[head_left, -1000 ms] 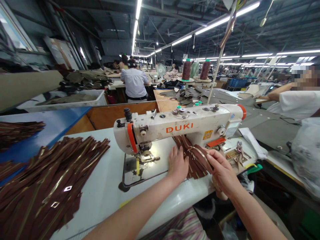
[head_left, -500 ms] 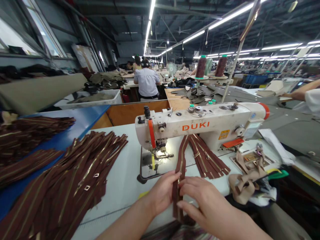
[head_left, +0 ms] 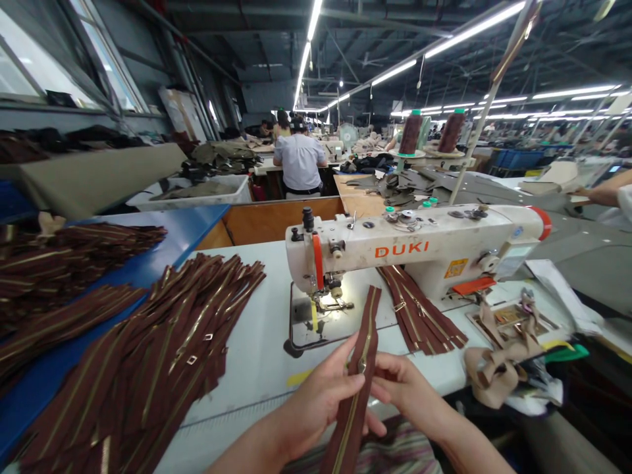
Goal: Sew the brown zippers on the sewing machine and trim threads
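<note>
Many brown zippers (head_left: 148,355) lie on a factory's sewing table (head_left: 237,395).

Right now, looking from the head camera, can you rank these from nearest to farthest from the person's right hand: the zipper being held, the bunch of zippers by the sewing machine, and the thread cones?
From the right hand:
1. Brown zipper: right at the hand, in front of the table.
2. Bunch of zippers: on the table, under the sewing machine arm.
3. Thread cones: on a stand behind the machine.
</note>
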